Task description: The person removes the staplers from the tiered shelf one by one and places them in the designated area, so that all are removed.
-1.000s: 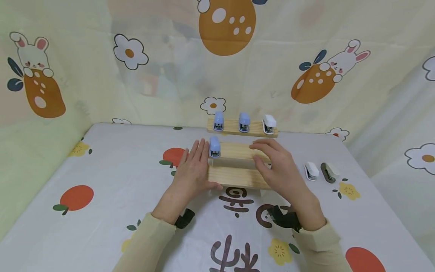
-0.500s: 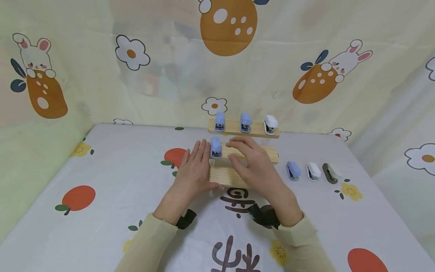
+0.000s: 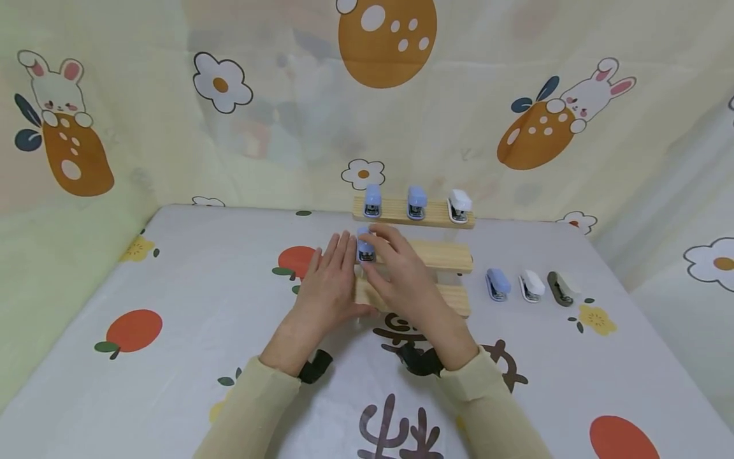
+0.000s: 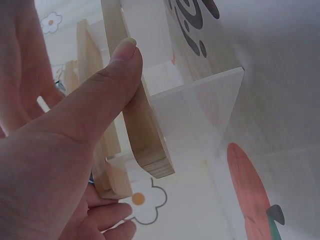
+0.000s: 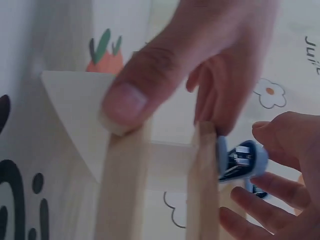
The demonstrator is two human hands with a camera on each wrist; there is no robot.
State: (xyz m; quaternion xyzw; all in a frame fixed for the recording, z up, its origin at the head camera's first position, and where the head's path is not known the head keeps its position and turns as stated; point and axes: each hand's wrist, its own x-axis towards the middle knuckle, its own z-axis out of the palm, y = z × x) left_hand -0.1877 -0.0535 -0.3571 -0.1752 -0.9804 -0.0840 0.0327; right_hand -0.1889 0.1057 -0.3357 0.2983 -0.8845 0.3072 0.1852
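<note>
Head view: a light-blue stapler (image 3: 366,254) stands between the hands, at the end of the middle plank (image 3: 444,256) just beside the left hand (image 3: 329,280); its long axis points away from the person, across the plank. The right hand (image 3: 404,277) seems nearer, fingers curved about it; whether they pinch it, I cannot tell. The left hand's fingers lie straight.

Left wrist view: the left thumb rests on the front plank (image 4: 142,130); the stapler is unclear here.

Right wrist view: the stapler, among the right hand's fingertips, shows a rounded blue shell and a shiny metal mouth.
</note>
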